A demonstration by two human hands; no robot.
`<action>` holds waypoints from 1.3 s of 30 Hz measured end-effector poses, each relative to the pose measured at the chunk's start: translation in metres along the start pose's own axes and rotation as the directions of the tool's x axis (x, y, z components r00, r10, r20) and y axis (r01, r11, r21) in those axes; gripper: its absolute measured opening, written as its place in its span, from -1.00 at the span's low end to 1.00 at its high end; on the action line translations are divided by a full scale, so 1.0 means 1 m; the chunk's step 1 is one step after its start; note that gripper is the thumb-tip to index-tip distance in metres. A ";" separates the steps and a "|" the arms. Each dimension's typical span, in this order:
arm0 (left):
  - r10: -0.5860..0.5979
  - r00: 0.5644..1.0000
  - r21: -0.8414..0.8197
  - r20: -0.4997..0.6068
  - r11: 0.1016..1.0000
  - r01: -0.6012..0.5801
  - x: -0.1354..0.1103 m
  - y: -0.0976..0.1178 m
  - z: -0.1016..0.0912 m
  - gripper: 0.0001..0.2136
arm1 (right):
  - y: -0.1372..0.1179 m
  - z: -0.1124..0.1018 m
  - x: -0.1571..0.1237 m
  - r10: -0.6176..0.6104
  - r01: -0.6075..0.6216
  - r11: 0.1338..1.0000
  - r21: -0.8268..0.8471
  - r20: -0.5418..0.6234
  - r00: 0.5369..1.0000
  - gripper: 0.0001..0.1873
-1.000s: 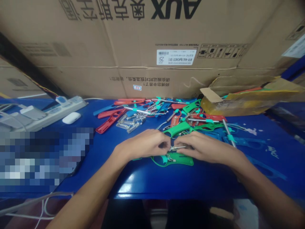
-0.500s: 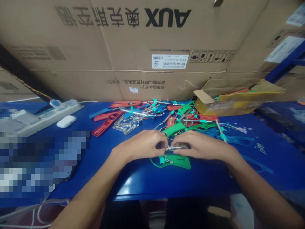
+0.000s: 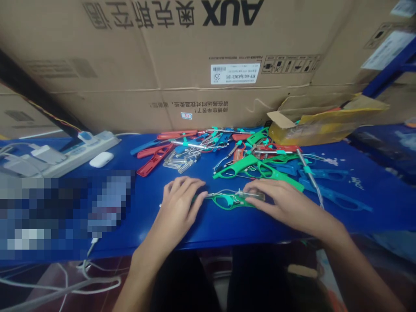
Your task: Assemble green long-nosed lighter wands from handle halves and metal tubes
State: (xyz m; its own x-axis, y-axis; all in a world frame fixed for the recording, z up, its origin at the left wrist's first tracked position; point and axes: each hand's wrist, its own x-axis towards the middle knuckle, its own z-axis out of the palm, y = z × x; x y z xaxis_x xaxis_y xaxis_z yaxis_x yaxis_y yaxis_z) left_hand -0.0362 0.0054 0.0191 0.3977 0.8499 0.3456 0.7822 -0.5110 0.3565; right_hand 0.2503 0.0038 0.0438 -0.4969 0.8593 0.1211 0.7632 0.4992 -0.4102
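Observation:
My left hand (image 3: 183, 201) is closed around a slim metal tube (image 3: 209, 196), most of it hidden under the fingers. Wires (image 3: 227, 191) run from that tube toward my right hand (image 3: 276, 195). There, the thumb and fingers pinch a clear plastic lighter tank (image 3: 252, 195). Under both parts lies a green lighter shell half (image 3: 221, 203) with a teal piece in it, partly covered by my right hand. Just beyond my hands, another green lighter shell (image 3: 238, 166) rests on the blue table (image 3: 201, 234).
Red lighter shells (image 3: 156, 162), clear tanks (image 3: 178, 160) and blue shells (image 3: 344, 201) lie around the pile. A taped cardboard box (image 3: 325, 130) stands back right. At left are a power strip (image 3: 100, 143) and a white earbud case (image 3: 101, 159). Large cardboard (image 3: 182, 56) stands behind.
My hands have moved apart, the left one leftward onto the metal tube. My right hand keeps the clear tank, now over the green shell half. The camera view has shifted slightly.

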 end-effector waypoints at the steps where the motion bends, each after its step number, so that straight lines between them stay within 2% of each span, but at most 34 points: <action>1: 0.005 1.000 0.009 -0.010 1.000 -0.005 -0.002 -0.002 0.002 -0.79 | -0.003 0.006 -0.005 -0.006 0.005 1.000 -0.020 -0.045 0.999 -0.77; 4: 0.043 0.999 0.006 -0.006 0.999 -0.043 -0.002 -0.006 0.006 -0.80 | -0.011 0.022 -0.016 -0.023 0.012 0.997 -0.073 -0.151 0.988 -0.80; 7: 0.074 0.997 -0.035 0.005 0.997 -0.074 -0.001 -0.007 0.008 -0.82 | -0.013 0.033 -0.021 -0.037 0.017 0.995 -0.099 -0.198 0.980 -0.82; 12: 0.077 0.997 -0.107 0.000 0.991 -0.076 -0.004 -0.006 0.010 -0.84 | -0.005 0.044 -0.023 -0.131 0.078 0.981 -0.176 -0.316 0.939 -0.80; 15: 0.077 0.997 -0.130 -0.012 0.988 -0.078 -0.005 -0.006 0.011 -0.85 | 0.000 0.046 -0.021 -0.136 0.086 0.985 -0.149 -0.363 0.922 -0.77; 21: 0.104 0.994 -0.129 -0.027 0.986 -0.107 -0.006 -0.007 0.010 -0.85 | 0.003 0.050 -0.020 -0.080 0.060 0.996 -0.068 -0.360 0.930 -0.72; 26: 0.129 0.991 -0.143 -0.034 0.981 -0.132 -0.008 -0.005 0.008 -0.86 | 0.003 0.051 -0.020 -0.068 0.053 0.997 -0.051 -0.343 0.937 -0.81; 32: 0.068 0.998 -0.159 -0.013 0.985 -0.069 -0.007 -0.006 0.009 -0.87 | 0.004 0.052 -0.019 -0.100 0.058 0.991 -0.124 -0.373 0.923 -0.77; 39: -0.010 1.000 -0.157 -0.023 0.988 0.006 -0.007 -0.007 0.008 -0.90 | 0.001 0.055 -0.019 -0.067 0.018 0.991 -0.132 -0.376 0.924 -0.78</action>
State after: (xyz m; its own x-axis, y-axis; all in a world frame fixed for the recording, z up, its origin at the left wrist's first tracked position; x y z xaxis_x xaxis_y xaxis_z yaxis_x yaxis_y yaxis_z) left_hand -0.0408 0.0042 0.0068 0.3792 0.8518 0.3615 0.6996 -0.5197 0.4905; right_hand 0.2378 -0.0179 -0.0081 -0.3552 0.8029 0.4788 0.8019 0.5249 -0.2853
